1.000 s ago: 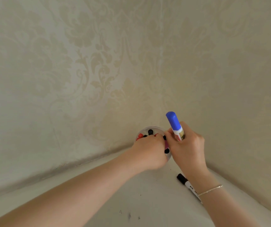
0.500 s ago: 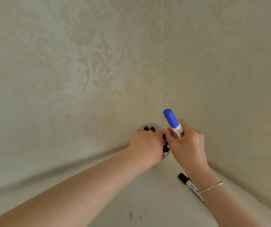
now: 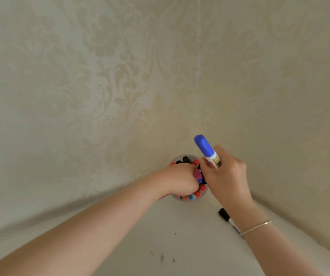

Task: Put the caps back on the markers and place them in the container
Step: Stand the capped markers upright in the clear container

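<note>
Right hand (image 3: 224, 177) grips a blue-capped white marker (image 3: 207, 151) upright, just beside the round clear container (image 3: 188, 179) of coloured markers in the table (image 3: 180, 236) corner. Left hand (image 3: 180, 181) curled over the container, pinching a pink-capped marker (image 3: 197, 174). Black-capped marker (image 3: 227, 218) lies under the right wrist.

Both bare forearms are extended forward and converge at the middle of the view. The left hand (image 3: 180, 180) is turned knuckles-up, its fingers curled downward in a grip, the fingertips hidden. The right hand (image 3: 226, 176) is closed in a fist around an upright shaft, and a thin silver bracelet (image 3: 256, 227) is worn on the right wrist.
</note>
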Action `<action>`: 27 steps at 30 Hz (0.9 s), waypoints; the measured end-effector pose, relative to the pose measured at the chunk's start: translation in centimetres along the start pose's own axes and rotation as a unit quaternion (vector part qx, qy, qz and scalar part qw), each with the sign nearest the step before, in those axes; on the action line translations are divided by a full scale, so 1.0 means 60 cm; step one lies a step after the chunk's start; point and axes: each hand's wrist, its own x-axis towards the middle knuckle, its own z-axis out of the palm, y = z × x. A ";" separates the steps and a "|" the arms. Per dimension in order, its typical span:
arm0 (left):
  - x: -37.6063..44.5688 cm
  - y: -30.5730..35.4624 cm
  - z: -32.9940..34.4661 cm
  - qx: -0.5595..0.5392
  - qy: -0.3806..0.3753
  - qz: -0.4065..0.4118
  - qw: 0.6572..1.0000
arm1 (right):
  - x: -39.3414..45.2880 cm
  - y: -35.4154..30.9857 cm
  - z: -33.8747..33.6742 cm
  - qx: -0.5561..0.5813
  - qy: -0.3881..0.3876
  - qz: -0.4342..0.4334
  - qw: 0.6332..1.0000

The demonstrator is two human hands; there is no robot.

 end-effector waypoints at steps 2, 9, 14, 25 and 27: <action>0.000 -0.001 0.005 0.130 0.033 0.015 0.991 | 0.001 -0.005 0.004 -0.010 -0.004 -0.009 1.000; -0.004 -0.018 0.040 0.366 0.213 0.093 0.901 | 0.004 0.000 -0.009 -0.004 0.000 0.012 1.000; -0.008 -0.016 0.047 0.355 0.246 0.128 0.893 | 0.001 0.002 -0.019 -0.002 -0.004 0.024 1.000; 0.006 0.008 0.046 0.439 0.239 0.053 0.864 | 0.005 0.008 -0.020 -0.002 0.002 0.036 0.999; 0.003 0.004 0.046 0.458 0.245 0.074 0.851 | 0.005 0.009 -0.019 -0.004 0.002 0.037 0.999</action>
